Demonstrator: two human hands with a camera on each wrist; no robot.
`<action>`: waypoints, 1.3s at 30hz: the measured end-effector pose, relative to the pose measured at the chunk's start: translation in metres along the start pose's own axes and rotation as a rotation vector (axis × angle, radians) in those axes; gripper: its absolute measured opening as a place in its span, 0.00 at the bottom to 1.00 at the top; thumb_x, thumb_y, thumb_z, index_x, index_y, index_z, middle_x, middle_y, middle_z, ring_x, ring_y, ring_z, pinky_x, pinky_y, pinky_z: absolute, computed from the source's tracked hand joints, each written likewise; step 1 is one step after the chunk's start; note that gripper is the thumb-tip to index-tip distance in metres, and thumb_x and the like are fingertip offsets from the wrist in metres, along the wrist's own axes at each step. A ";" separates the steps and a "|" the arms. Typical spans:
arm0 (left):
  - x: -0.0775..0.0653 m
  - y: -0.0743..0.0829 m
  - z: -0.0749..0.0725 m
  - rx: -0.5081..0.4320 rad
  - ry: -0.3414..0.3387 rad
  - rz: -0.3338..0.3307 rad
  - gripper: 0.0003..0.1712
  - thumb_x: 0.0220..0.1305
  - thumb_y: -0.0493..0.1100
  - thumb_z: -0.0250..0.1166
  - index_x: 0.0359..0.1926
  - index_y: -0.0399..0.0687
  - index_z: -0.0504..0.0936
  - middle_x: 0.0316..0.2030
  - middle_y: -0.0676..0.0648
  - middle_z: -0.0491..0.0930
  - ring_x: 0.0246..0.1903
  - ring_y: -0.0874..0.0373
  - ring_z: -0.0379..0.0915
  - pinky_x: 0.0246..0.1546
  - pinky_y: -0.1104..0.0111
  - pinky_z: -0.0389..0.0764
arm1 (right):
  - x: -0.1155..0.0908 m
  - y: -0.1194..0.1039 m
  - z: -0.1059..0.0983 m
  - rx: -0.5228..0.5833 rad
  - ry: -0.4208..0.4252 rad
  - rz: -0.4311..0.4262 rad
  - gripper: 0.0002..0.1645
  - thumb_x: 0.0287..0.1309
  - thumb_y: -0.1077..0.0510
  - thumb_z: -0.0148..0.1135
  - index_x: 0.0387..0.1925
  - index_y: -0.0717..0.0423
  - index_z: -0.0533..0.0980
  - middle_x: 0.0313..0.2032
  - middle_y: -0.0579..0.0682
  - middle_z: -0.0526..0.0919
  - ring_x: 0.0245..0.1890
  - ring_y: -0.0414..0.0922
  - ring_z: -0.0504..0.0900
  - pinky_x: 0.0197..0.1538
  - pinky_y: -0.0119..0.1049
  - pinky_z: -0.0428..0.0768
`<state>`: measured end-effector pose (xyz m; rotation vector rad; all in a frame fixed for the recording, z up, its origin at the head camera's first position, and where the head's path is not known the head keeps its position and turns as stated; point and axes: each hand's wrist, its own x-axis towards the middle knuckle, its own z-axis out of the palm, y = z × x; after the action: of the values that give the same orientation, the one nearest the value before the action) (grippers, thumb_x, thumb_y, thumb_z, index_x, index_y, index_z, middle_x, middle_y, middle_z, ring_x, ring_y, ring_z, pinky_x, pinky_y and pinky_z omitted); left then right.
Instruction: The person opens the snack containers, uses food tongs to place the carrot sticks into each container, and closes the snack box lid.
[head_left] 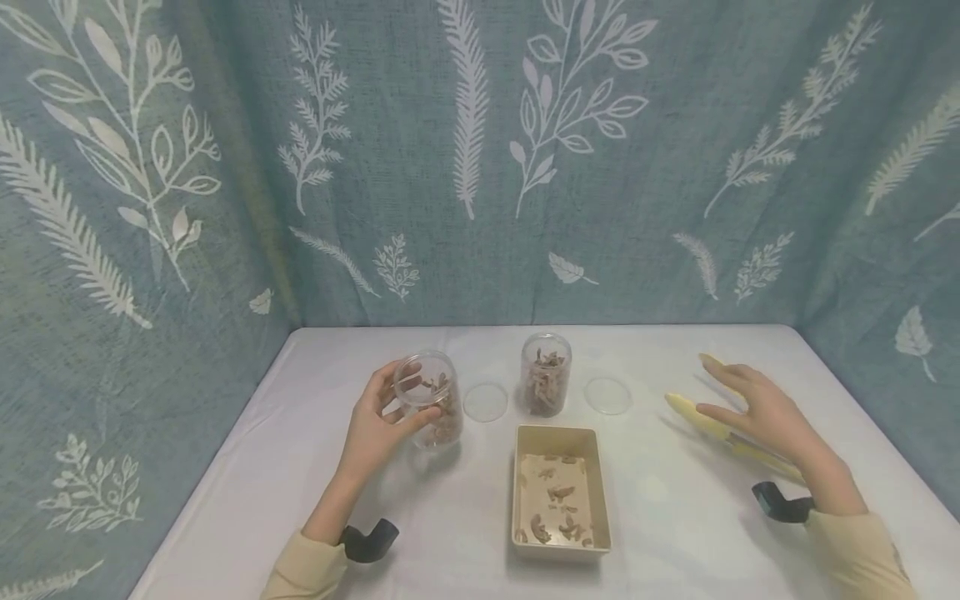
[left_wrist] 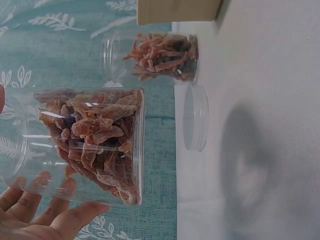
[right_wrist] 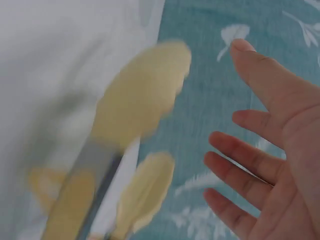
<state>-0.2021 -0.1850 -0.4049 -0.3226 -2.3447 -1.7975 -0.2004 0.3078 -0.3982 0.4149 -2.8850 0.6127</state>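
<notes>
My left hand (head_left: 382, 421) grips a clear jar (left_wrist: 95, 145) of brownish dried strips, fingers behind it and thumb in front. The jar has no lid on and is held above the table. On the right, my right hand (head_left: 772, 417) is spread, with fingers apart, over yellow-tipped tongs (head_left: 697, 417). In the right wrist view the tongs (right_wrist: 140, 95) are blurred, with a gap between them and the fingers (right_wrist: 245, 155). Between the hands sits a beige rectangular tray (head_left: 522, 483) with scattered strip pieces in it.
A second open jar (head_left: 546, 383) of strips stands behind the tray. One clear round lid (head_left: 486, 402) lies left of that jar, another clear lid (head_left: 608, 395) right of it. A leaf-patterned curtain (head_left: 480, 167) surrounds the back and sides of the white table (head_left: 660, 533).
</notes>
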 end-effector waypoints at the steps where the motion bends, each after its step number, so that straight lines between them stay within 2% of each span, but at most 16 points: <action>1: 0.000 0.000 0.000 0.000 0.000 0.001 0.43 0.48 0.43 0.73 0.63 0.55 0.62 0.61 0.49 0.69 0.61 0.49 0.65 0.60 0.49 0.68 | 0.005 -0.004 0.002 0.003 -0.007 -0.008 0.42 0.55 0.44 0.62 0.65 0.61 0.62 0.60 0.69 0.64 0.58 0.68 0.63 0.53 0.67 0.64; 4: 0.000 -0.002 0.000 0.004 0.002 0.001 0.42 0.48 0.44 0.73 0.63 0.56 0.63 0.60 0.49 0.70 0.61 0.50 0.65 0.59 0.48 0.68 | 0.018 -0.014 0.011 0.010 -0.014 -0.027 0.40 0.54 0.44 0.63 0.63 0.61 0.65 0.60 0.68 0.65 0.59 0.67 0.62 0.55 0.66 0.64; 9: 0.001 -0.005 0.001 0.006 0.003 -0.002 0.42 0.48 0.45 0.73 0.63 0.57 0.63 0.60 0.50 0.70 0.61 0.51 0.65 0.60 0.48 0.67 | 0.042 -0.024 0.027 -0.021 -0.004 -0.104 0.39 0.53 0.42 0.64 0.60 0.61 0.68 0.55 0.65 0.71 0.54 0.63 0.70 0.53 0.60 0.71; 12: 0.002 -0.005 0.000 0.007 0.000 0.004 0.41 0.48 0.45 0.73 0.63 0.56 0.63 0.61 0.49 0.70 0.61 0.51 0.65 0.60 0.48 0.67 | 0.055 -0.029 0.037 -0.011 -0.043 -0.110 0.40 0.53 0.40 0.63 0.60 0.60 0.69 0.56 0.64 0.71 0.55 0.62 0.70 0.54 0.58 0.71; 15: 0.002 -0.005 0.000 0.001 -0.006 0.015 0.41 0.49 0.43 0.73 0.63 0.55 0.63 0.61 0.49 0.69 0.61 0.49 0.65 0.60 0.47 0.66 | 0.066 -0.034 0.044 0.030 -0.123 -0.087 0.41 0.53 0.40 0.63 0.62 0.61 0.66 0.57 0.65 0.69 0.56 0.62 0.69 0.55 0.58 0.71; 20: 0.001 -0.003 0.000 -0.008 -0.010 0.022 0.41 0.48 0.42 0.73 0.62 0.55 0.64 0.61 0.48 0.70 0.61 0.46 0.64 0.59 0.46 0.67 | 0.081 -0.035 0.058 -0.016 -0.181 -0.109 0.42 0.52 0.41 0.64 0.60 0.65 0.67 0.54 0.67 0.72 0.54 0.62 0.71 0.54 0.57 0.72; 31: 0.000 -0.004 0.002 -0.013 -0.020 0.039 0.41 0.48 0.41 0.73 0.63 0.54 0.63 0.61 0.48 0.69 0.61 0.47 0.65 0.59 0.46 0.67 | 0.099 -0.037 0.077 -0.117 -0.258 -0.143 0.42 0.42 0.40 0.70 0.56 0.60 0.71 0.50 0.63 0.76 0.49 0.60 0.75 0.52 0.56 0.74; 36: 0.000 -0.007 0.003 -0.005 -0.026 0.045 0.41 0.48 0.41 0.73 0.62 0.53 0.64 0.61 0.48 0.69 0.61 0.45 0.65 0.59 0.46 0.67 | 0.101 -0.041 0.079 -0.164 -0.320 -0.134 0.43 0.40 0.36 0.70 0.55 0.56 0.73 0.49 0.61 0.76 0.47 0.60 0.77 0.49 0.58 0.74; 39: -0.002 -0.003 0.003 0.002 -0.032 0.056 0.41 0.49 0.40 0.72 0.63 0.52 0.63 0.61 0.47 0.69 0.61 0.43 0.64 0.59 0.47 0.67 | 0.100 -0.042 0.080 -0.169 -0.323 -0.133 0.43 0.39 0.38 0.71 0.56 0.56 0.73 0.49 0.62 0.76 0.46 0.60 0.77 0.48 0.58 0.75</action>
<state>-0.2015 -0.1828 -0.4092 -0.4155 -2.3340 -1.7781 -0.2910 0.2139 -0.4331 0.7344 -3.1427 0.2996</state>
